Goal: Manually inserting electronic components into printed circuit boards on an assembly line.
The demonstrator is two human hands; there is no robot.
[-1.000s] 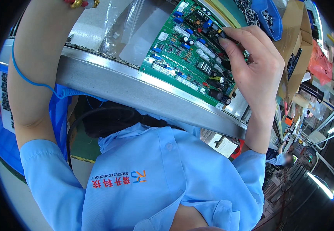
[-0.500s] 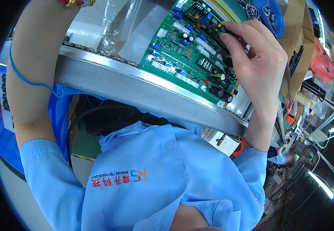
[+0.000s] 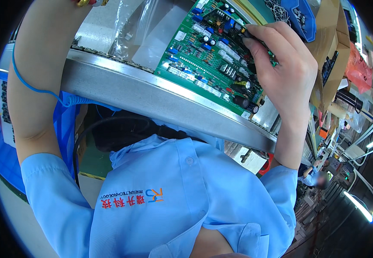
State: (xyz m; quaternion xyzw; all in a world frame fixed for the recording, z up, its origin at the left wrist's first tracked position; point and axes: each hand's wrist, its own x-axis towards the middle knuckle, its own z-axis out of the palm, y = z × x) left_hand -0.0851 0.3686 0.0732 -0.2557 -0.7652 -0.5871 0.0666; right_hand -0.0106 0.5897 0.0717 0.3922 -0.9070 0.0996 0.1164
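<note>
A large green circuit board (image 3: 212, 64) packed with capacitors, white connectors and blue parts lies on the metal rail at the top. Over its far right side, my right hand (image 3: 283, 64) is closed, thumb and forefinger pinched on the edge of what looks like a smaller green circuit board (image 3: 230, 16). Most of that smaller board is hidden by the fingers and the parts around it. My left forearm (image 3: 40, 86) reaches up past the upper edge, with a bracelet at the wrist; the left hand itself is out of the picture.
Clear plastic bags (image 3: 137, 32) lie left of the board. A metal rail (image 3: 165, 99) runs along the near side. A blue bin (image 3: 300, 19) of small parts and a cardboard box (image 3: 330, 56) stand at the right. A coiled blue cord (image 3: 72, 101) hangs by my left arm.
My right hand has shifted very slightly left, still pinching; the edge of the smaller board shows a little more plainly. The large board stays in place.
</note>
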